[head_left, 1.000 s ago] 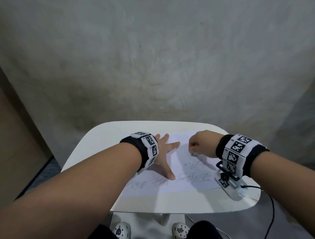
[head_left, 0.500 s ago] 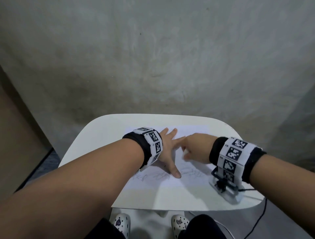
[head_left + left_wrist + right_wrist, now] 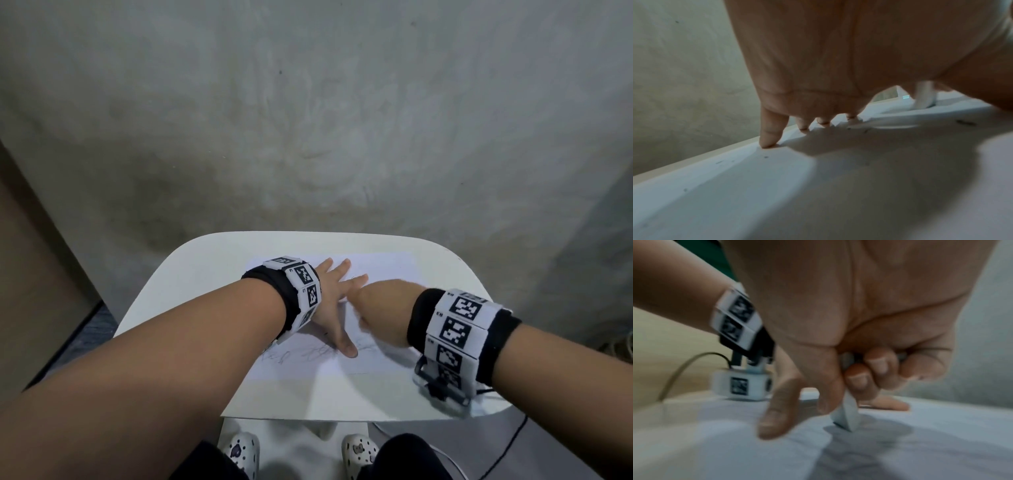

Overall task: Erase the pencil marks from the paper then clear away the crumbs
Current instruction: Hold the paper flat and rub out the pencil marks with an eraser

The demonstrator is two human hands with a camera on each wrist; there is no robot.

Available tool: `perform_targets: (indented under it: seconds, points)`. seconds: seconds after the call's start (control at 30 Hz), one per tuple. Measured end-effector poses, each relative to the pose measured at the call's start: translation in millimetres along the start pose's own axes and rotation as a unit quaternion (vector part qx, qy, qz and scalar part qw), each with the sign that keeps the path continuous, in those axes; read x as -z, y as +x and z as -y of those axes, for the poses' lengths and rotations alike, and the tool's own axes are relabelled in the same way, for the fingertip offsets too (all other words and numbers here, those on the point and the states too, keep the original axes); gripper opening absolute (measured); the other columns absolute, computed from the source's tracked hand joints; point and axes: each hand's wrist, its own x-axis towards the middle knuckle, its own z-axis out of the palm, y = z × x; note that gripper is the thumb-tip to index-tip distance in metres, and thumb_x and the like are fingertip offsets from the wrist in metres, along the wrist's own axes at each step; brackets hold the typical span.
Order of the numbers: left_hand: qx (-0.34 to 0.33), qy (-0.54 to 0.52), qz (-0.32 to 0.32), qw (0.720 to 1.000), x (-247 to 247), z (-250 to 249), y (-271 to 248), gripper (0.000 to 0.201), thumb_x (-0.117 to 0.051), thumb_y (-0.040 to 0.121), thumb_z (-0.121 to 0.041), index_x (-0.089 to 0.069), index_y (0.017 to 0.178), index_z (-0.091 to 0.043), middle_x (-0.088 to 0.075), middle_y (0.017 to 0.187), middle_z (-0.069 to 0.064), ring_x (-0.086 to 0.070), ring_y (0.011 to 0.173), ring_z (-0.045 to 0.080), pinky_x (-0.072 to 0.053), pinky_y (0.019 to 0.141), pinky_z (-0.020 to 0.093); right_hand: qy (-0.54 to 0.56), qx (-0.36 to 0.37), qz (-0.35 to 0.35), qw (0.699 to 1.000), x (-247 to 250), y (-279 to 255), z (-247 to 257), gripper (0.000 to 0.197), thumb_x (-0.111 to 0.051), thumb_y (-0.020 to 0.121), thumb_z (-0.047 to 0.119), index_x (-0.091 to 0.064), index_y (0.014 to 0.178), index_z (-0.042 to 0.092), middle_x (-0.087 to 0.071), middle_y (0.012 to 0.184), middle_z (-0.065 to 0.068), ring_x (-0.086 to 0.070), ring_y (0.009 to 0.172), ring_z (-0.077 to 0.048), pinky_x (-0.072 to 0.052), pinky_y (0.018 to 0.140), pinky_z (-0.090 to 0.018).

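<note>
A white sheet of paper (image 3: pixel 383 270) lies on the small white table (image 3: pixel 191 274), with pencil scribbles (image 3: pixel 315 353) along its near edge. My left hand (image 3: pixel 334 301) presses flat on the paper, fingers spread, thumb beside the scribbles. Dark eraser crumbs (image 3: pixel 965 122) lie on the sheet in the left wrist view. My right hand (image 3: pixel 380 311), blurred, sits just right of the left one and grips a white eraser (image 3: pixel 846 415), whose tip touches the paper (image 3: pixel 941 443).
The table stands against a grey concrete wall (image 3: pixel 308 120). A brown panel (image 3: pixel 30 274) runs down the left side. A cable (image 3: pixel 507 448) hangs off the table's right front corner. My shoes (image 3: pixel 239 452) show beneath the near edge.
My right hand has slid left and toward me across the paper with the eraser, ending close against the left hand. The left hand has stayed pressed on the sheet.
</note>
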Motion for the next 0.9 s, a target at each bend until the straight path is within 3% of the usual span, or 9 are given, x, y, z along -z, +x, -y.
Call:
perform_targets:
  seconds: [0.13,0.23,0.3,0.37,0.5,0.63,0.73,0.8,0.9]
  points:
    - [0.0,0.005,0.005,1.0,1,0,-1,0.133,-0.067,0.056,-0.08,0.022,0.146,-0.041,0.031,0.156,-0.005,0.025,0.145,0.025,-0.002,0.113,0.061,0.011,-0.017,0.025,0.999,10,3,-9,0.031,-0.05,0.096,0.021,-0.053,0.124,0.008,-0.064,0.107,-0.007,-0.056,0.089,-0.022,-0.04,0.075,-0.029]
    - [0.001,0.001,0.004,1.0,0,1,0,0.134,-0.067,0.054,-0.081,0.022,0.146,-0.042,0.031,0.156,-0.005,0.025,0.145,0.025,-0.001,0.113,0.062,-0.043,-0.024,0.029,0.998,9,0,-5,0.029,-0.054,0.093,0.017,-0.052,0.121,0.008,-0.064,0.109,-0.005,-0.061,0.098,-0.024,-0.044,0.076,-0.03]
    - [0.002,-0.005,0.002,1.0,0,0,0,0.134,-0.07,0.055,-0.078,0.021,0.146,-0.043,0.03,0.156,-0.004,0.024,0.145,0.026,-0.002,0.113,0.062,-0.013,0.019,0.009,1.0,2,-4,10,0.031,-0.052,0.096,0.018,-0.053,0.125,0.006,-0.062,0.116,-0.01,-0.06,0.107,-0.029,-0.042,0.077,-0.033]
    - [0.003,-0.006,0.0,1.0,0,-1,0,0.133,-0.07,0.056,-0.078,0.022,0.146,-0.043,0.03,0.157,-0.005,0.024,0.145,0.025,-0.002,0.113,0.062,0.017,0.007,0.015,1.0,4,-2,5,0.033,-0.048,0.098,0.02,-0.052,0.128,0.007,-0.062,0.12,-0.01,-0.058,0.11,-0.029,-0.041,0.081,-0.032]
    - [0.001,0.0,0.008,1.0,0,0,-2,0.132,-0.067,0.056,-0.081,0.023,0.146,-0.042,0.032,0.156,-0.005,0.026,0.145,0.024,-0.001,0.113,0.062,-0.033,-0.041,0.024,0.998,10,2,-10,0.032,-0.052,0.094,0.019,-0.051,0.126,0.011,-0.064,0.102,-0.004,-0.059,0.095,-0.024,-0.043,0.08,-0.03]
    - [0.002,-0.008,0.004,1.0,1,-1,0,0.133,-0.07,0.057,-0.077,0.022,0.146,-0.043,0.031,0.156,-0.006,0.025,0.145,0.025,-0.001,0.113,0.062,0.021,0.004,0.028,0.999,2,-1,1,0.033,-0.048,0.097,0.021,-0.052,0.127,0.007,-0.061,0.12,-0.012,-0.058,0.11,-0.03,-0.041,0.08,-0.032]
    - [0.003,0.001,0.011,1.0,1,1,-1,0.132,-0.066,0.056,-0.082,0.026,0.144,-0.044,0.033,0.155,-0.008,0.026,0.145,0.023,0.0,0.112,0.064,-0.011,-0.064,0.021,0.998,10,4,-23,0.028,-0.048,0.095,0.022,-0.056,0.117,0.007,-0.065,0.117,-0.006,-0.059,0.098,-0.024,-0.042,0.078,-0.028]
    - [0.004,0.001,0.009,1.0,0,1,0,0.133,-0.065,0.055,-0.082,0.026,0.144,-0.044,0.033,0.155,-0.007,0.025,0.145,0.024,0.0,0.112,0.063,-0.041,-0.047,0.032,0.998,9,0,-17,0.027,-0.05,0.095,0.018,-0.053,0.12,0.009,-0.063,0.12,-0.004,-0.059,0.098,-0.024,-0.046,0.085,-0.03]
    - [0.003,0.002,0.008,1.0,-1,0,1,0.133,-0.066,0.056,-0.081,0.025,0.145,-0.043,0.032,0.155,-0.006,0.025,0.145,0.025,0.0,0.113,0.062,-0.021,-0.006,0.036,0.999,0,-2,-8,0.027,-0.049,0.096,0.021,-0.054,0.12,0.01,-0.063,0.107,-0.003,-0.051,0.087,-0.02,-0.039,0.075,-0.029]
